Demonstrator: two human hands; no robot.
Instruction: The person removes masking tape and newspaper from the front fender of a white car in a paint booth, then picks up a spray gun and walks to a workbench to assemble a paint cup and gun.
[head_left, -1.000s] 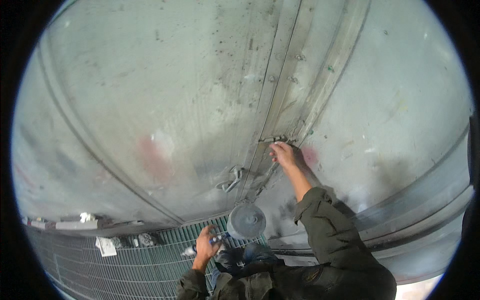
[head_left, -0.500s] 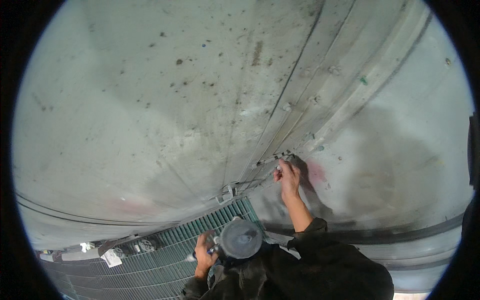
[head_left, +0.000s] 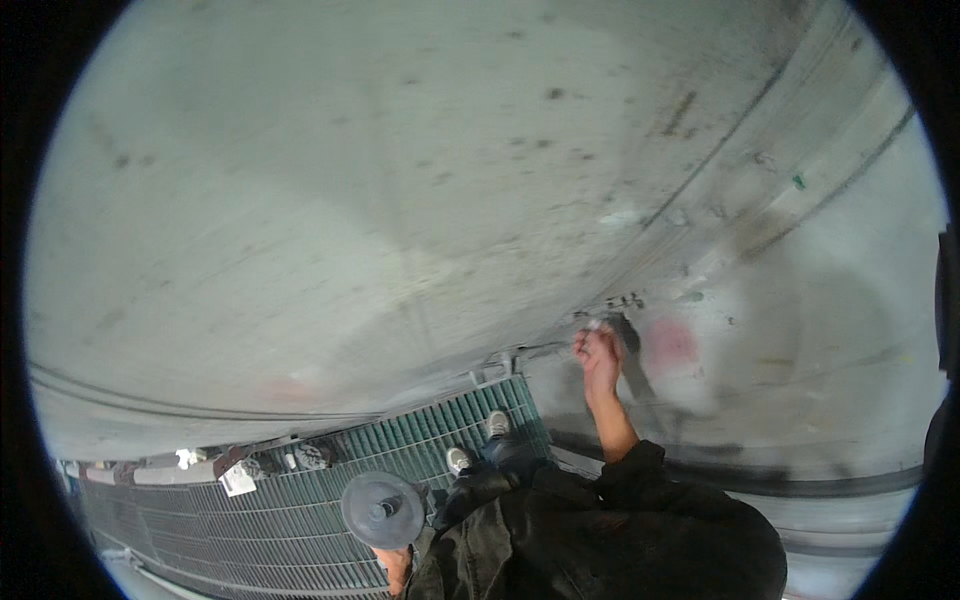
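Observation:
My right hand [head_left: 598, 356] is raised at the grey wall [head_left: 420, 200], fingers curled round a small pale thing that I cannot make out. It is beside the metal seam, with dark marks just above it and a pink patch [head_left: 672, 342] to its right. My left hand [head_left: 392, 562] is low at the lower edge, mostly hidden under a round grey cup [head_left: 383, 505] on what looks like a spray gun, which it grips. A small bracket [head_left: 508, 365] sits at the foot of the seam.
Green metal grating [head_left: 250, 530] runs along the wall's foot, with my shoes [head_left: 460, 460] on it. A white sheet [head_left: 240, 478], dark lumpy things [head_left: 312, 456] and small items lie along the ledge at the left. Curved grey ribs [head_left: 840, 520] run at the lower right.
The view has swung, shifting the seam rightward. My left hand and the cup have dropped lower and leftward. My right hand stays at the seam, its fingers more curled.

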